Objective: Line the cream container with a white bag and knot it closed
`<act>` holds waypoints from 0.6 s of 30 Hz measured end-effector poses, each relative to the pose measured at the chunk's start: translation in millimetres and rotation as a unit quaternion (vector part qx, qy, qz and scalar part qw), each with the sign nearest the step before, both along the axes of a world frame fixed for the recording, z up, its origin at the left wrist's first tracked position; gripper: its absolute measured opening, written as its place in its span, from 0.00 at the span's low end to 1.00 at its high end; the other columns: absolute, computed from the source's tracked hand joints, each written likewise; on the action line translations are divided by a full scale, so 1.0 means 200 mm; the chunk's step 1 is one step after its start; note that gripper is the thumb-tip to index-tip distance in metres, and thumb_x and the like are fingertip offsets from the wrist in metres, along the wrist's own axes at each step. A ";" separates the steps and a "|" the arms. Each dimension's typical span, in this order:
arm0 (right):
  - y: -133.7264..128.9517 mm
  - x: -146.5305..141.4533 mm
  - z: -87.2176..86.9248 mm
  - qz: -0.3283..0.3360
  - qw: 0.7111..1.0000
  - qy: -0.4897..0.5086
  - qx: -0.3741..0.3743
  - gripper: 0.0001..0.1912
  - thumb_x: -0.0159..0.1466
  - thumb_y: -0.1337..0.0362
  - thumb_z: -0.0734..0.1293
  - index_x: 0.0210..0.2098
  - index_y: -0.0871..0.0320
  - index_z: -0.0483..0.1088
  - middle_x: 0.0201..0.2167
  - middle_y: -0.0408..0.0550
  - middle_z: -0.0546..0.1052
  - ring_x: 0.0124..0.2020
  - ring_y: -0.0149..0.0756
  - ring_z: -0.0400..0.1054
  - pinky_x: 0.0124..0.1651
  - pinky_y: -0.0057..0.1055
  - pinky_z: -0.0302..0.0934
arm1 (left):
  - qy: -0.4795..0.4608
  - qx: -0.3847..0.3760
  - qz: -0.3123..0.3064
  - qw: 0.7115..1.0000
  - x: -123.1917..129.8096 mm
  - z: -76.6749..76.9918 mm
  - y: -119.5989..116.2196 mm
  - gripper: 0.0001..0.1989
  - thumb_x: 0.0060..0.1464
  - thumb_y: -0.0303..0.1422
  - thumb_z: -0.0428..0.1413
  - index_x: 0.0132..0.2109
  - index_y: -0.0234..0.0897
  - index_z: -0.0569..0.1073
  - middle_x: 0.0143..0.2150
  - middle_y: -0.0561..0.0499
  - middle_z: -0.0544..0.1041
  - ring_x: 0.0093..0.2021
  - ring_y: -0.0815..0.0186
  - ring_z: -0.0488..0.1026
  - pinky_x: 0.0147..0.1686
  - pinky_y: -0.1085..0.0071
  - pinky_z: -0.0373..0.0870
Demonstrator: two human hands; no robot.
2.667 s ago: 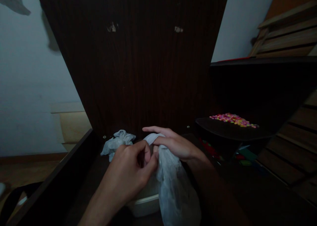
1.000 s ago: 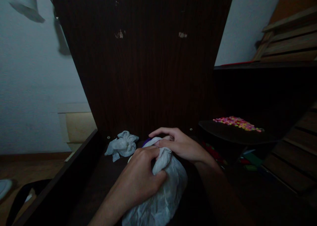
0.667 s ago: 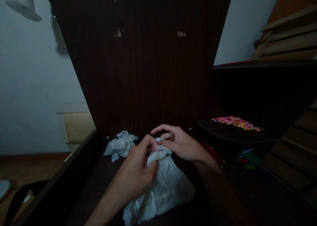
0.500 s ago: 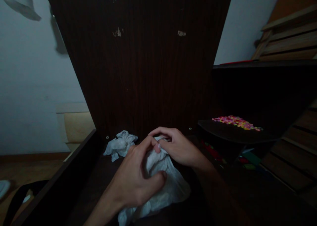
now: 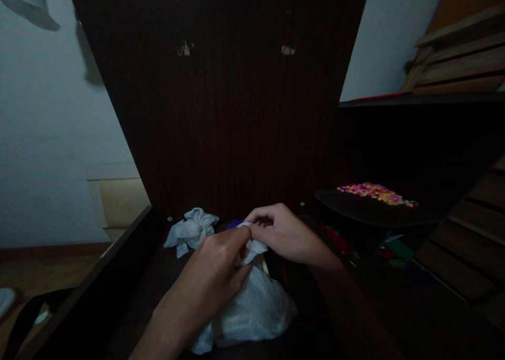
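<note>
A thin, crumpled white tissue-like sheet point(image 5: 254, 310) lies on the dark wooden surface, bulging over something pale whose shape I cannot make out. My left hand point(image 5: 215, 268) is closed on its gathered upper edge, with thumb and fingers pressed together. From the right, my right hand point(image 5: 286, 234) pinches the same bunched edge, its fingers bent over the top. Just behind the hands a bit of something purple point(image 5: 234, 223) shows, mostly hidden. Left of them sits a second crumpled white sheet point(image 5: 191, 231), touched by neither hand.
A tall dark wood panel point(image 5: 232, 113) rises behind the hands. To the left runs a low raised edge point(image 5: 106, 270). On the right, a rounded dark shelf point(image 5: 355, 208) carries many small pink and yellow pieces point(image 5: 374, 192). Wooden slats point(image 5: 465, 68) stand at far right.
My left hand has closed from a spread grip onto the sheet's edge. The sheet's top is now folded forward, and something purple has come into view behind it.
</note>
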State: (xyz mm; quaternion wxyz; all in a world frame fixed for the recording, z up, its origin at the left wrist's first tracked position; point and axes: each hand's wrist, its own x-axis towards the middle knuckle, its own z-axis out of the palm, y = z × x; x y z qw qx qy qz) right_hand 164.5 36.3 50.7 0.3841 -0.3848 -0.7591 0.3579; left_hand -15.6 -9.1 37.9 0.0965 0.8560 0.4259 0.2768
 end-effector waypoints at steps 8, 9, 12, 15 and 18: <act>0.03 0.01 -0.02 0.021 0.998 0.029 -0.042 0.09 0.55 0.66 0.69 0.35 0.61 0.79 0.26 0.45 0.78 0.29 0.33 0.70 0.31 0.28 0.61 | -0.067 -0.018 -0.016 0.997 0.00 0.06 -0.01 0.12 0.46 0.18 0.53 0.35 0.40 0.67 0.36 0.56 0.72 0.38 0.64 0.70 0.39 0.70 0.62; 0.03 0.01 -0.02 0.022 0.999 0.032 -0.038 0.09 0.55 0.67 0.69 0.35 0.61 0.79 0.27 0.45 0.77 0.29 0.33 0.69 0.31 0.27 0.61 | -0.077 -0.027 -0.008 0.997 0.00 0.06 -0.01 0.12 0.46 0.18 0.53 0.35 0.40 0.67 0.37 0.56 0.72 0.39 0.64 0.70 0.40 0.70 0.62; 0.03 0.00 -0.03 0.022 0.999 0.029 -0.024 0.07 0.58 0.68 0.67 0.35 0.60 0.77 0.29 0.45 0.78 0.31 0.33 0.70 0.32 0.27 0.61 | -0.105 -0.053 0.009 0.993 0.01 0.07 -0.01 0.10 0.48 0.20 0.52 0.35 0.40 0.69 0.37 0.55 0.72 0.39 0.64 0.69 0.41 0.68 0.62; 0.02 -0.01 -0.03 0.026 0.999 0.019 -0.015 0.07 0.59 0.71 0.65 0.35 0.59 0.75 0.31 0.44 0.77 0.32 0.32 0.69 0.32 0.27 0.60 | -0.121 -0.064 0.009 0.991 0.00 0.08 -0.01 0.07 0.53 0.23 0.51 0.36 0.39 0.69 0.37 0.54 0.72 0.40 0.62 0.70 0.42 0.67 0.62; 0.02 -0.01 -0.02 0.028 1.000 0.013 -0.005 0.07 0.60 0.72 0.64 0.34 0.59 0.74 0.30 0.42 0.76 0.31 0.30 0.67 0.31 0.26 0.58 | -0.129 -0.067 0.010 0.989 0.00 0.08 -0.01 0.06 0.58 0.26 0.49 0.37 0.39 0.70 0.38 0.53 0.72 0.42 0.61 0.71 0.43 0.67 0.63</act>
